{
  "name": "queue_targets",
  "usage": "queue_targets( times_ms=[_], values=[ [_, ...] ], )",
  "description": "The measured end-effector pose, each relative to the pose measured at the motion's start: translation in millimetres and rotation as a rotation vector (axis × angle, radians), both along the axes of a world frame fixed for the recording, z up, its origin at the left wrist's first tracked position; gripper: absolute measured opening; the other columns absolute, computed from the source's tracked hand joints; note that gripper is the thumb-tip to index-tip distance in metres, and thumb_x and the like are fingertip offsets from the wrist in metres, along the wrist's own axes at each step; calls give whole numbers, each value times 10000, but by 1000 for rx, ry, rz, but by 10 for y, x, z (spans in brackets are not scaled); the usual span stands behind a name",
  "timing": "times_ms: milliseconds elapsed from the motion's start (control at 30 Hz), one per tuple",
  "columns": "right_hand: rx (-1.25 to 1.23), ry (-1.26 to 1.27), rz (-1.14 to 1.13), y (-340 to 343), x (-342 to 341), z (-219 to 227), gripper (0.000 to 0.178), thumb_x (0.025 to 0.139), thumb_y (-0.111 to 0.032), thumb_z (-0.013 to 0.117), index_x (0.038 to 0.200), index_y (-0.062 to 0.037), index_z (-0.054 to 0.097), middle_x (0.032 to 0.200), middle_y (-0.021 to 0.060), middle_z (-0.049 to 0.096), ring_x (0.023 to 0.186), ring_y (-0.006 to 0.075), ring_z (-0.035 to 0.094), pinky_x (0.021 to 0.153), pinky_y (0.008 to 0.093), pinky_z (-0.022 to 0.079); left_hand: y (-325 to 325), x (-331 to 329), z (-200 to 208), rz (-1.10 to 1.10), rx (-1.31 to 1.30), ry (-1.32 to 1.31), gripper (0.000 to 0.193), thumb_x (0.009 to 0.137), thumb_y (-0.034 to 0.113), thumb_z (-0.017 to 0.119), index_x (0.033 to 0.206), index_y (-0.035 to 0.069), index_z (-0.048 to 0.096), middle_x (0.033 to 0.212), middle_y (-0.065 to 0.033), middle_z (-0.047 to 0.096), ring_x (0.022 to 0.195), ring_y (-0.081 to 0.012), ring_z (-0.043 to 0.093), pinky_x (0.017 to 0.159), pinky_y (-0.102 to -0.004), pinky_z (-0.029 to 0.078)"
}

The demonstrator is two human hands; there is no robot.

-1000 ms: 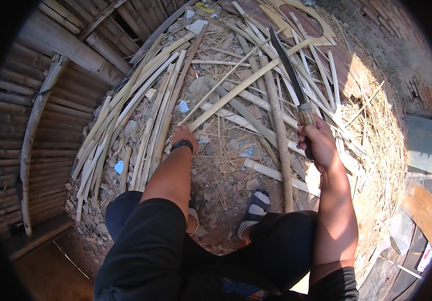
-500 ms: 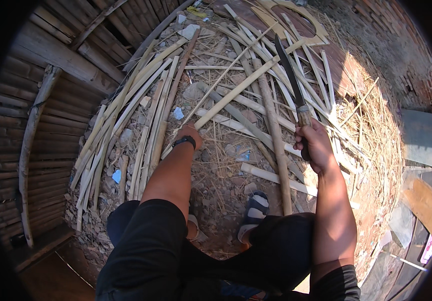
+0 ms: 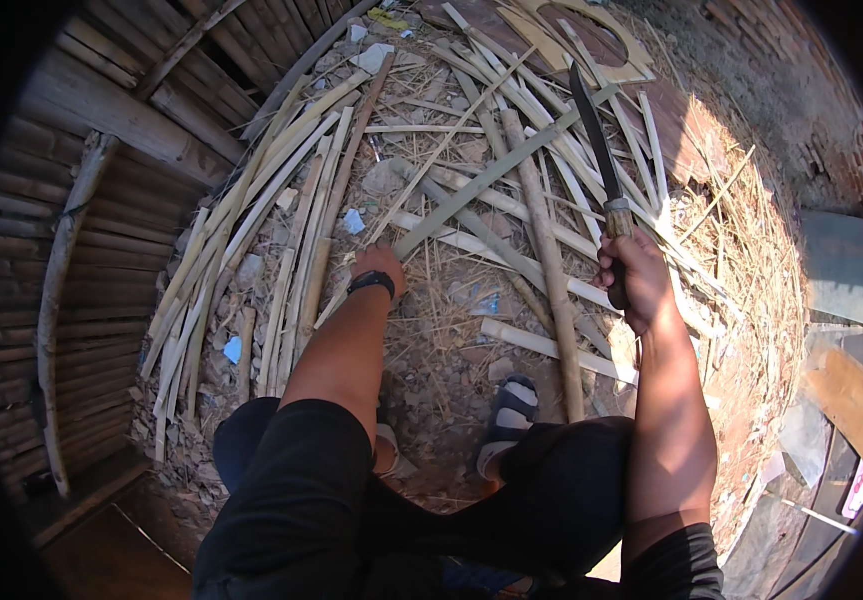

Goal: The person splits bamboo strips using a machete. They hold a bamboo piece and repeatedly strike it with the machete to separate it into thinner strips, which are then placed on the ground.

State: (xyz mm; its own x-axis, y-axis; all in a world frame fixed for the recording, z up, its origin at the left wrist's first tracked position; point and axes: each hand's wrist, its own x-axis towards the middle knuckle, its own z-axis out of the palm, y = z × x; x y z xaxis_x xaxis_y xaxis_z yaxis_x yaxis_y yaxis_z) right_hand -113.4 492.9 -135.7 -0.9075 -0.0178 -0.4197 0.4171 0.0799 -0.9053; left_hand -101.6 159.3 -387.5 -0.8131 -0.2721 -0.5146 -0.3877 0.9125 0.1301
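Observation:
My left hand (image 3: pixel 379 262), a dark band on its wrist, is closed round the near end of a long bamboo strip (image 3: pixel 481 183). The strip slants away to the upper right, its greenish side up, crossing over a round bamboo pole (image 3: pixel 539 235). My right hand (image 3: pixel 635 275) grips the wooden handle of a machete (image 3: pixel 596 135) with a dark, slightly curved blade. The blade points away and upward, near the strip's far end; I cannot tell whether they touch. Split bamboo pieces (image 3: pixel 526 345) lie on the ground between the hands and my feet.
More split bamboo strips (image 3: pixel 213 235) lie in a bundle at left, beside a bamboo-slat wall (image 3: pixel 91 230). A board with a round cutout (image 3: pixel 641 68) lies at the far end. A brick wall (image 3: pixel 801 100) and flat sheets (image 3: pixel 839 268) are at right. Rubble and straw cover the ground.
The strip in my left hand has turned from its pale face to its greenish face. My right hand and the machete have shifted slightly right and toward me.

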Motion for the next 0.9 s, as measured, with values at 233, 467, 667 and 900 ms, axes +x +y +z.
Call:
queue_targets(
  times_ms=[233, 467, 667, 900],
  values=[
    [42, 32, -17, 70, 9, 25, 115, 909, -114, 564, 976, -21, 558, 748, 52, 540, 579, 135, 490, 581, 315, 475, 0, -89, 717, 65, 145, 43, 699, 920, 613, 540, 1311, 35, 577, 1253, -195, 641, 1163, -337, 639, 999, -478, 509],
    [39, 113, -25, 40, 65, 184, 152, 895, -169, 584, 941, -25, 578, 755, 42, 575, 581, 119, 532, 491, 270, 397, -247, -214, 1006, 97, 336, 186, 903, 875, 757, 528, 1320, -25, 615, 1167, -266, 684, 1086, -367, 670, 942, -441, 512],
    [54, 259, -51, 7, 98, 273, 167, 886, -170, 680, 914, -40, 579, 719, 19, 564, 553, 100, 511, 504, 267, 408, -290, -369, 1675, 350, 916, 456, 598, 984, 674, 477, 841, 99, 557, 729, 2, 502, 580, -119, 451, 536, -303, 391],
    [52, 286, 10, -149, 223, 413, 260, 889, -221, 736, 998, -32, 595, 752, 11, 596, 593, 91, 539, 578, 249, 450, -78, -115, 3099, 449, 1788, 579, 602, 964, 743, 429, 799, 164, 429, 669, 52, 325, 517, -77, 288, 482, -255, 275]
  ],
)
